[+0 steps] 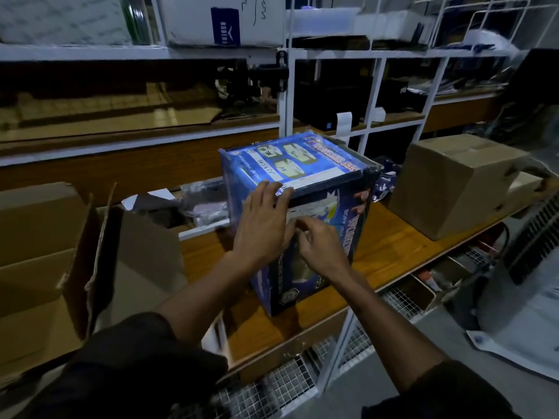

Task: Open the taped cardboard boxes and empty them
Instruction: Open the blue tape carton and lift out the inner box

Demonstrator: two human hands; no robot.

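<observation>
Blue printed box point(298, 189) stood upright on the wooden surface point(390, 255), near its middle. Left hand point(262, 225) lay flat with straight fingers against the box's near top edge. Right hand point(317, 246) had its fingers curled, pinching at tape point(311, 208) on the box's near face. Left stood an opened brown box point(54, 255); far right sat a closed brown box point(453, 182).
</observation>
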